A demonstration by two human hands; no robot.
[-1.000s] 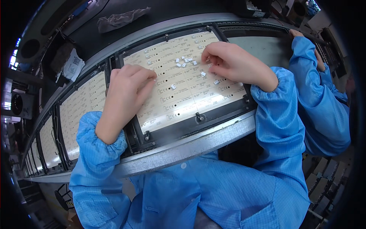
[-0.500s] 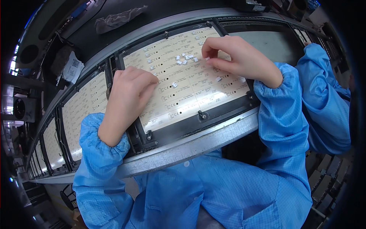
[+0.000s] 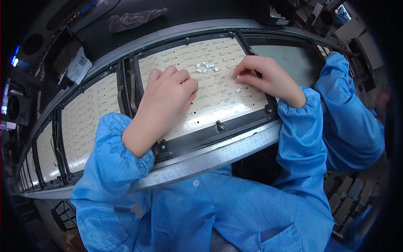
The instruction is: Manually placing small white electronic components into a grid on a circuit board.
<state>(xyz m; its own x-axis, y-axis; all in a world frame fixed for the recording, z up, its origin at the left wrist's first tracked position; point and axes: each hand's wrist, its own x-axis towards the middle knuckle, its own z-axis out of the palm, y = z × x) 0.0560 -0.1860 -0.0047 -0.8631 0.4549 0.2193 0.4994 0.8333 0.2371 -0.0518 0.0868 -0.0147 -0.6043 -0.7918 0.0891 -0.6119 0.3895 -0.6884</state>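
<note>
Cloth upper left; black frame centre — pale board inside. Right hand pinches white piece; left hand — can't tell.

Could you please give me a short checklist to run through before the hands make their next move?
1. Board inside the black frame: ok.
2. Small white piece at the right hand's fingertips: ok.
3. Left hand's grip: cannot tell, fingertips hidden.
4. Pile of white pieces uncovered by hands: ok.
5. White pieces all together: not ok, a separate piece lies near the right hand.
6. Co-worker's sleeve away from the board: ok.
</note>
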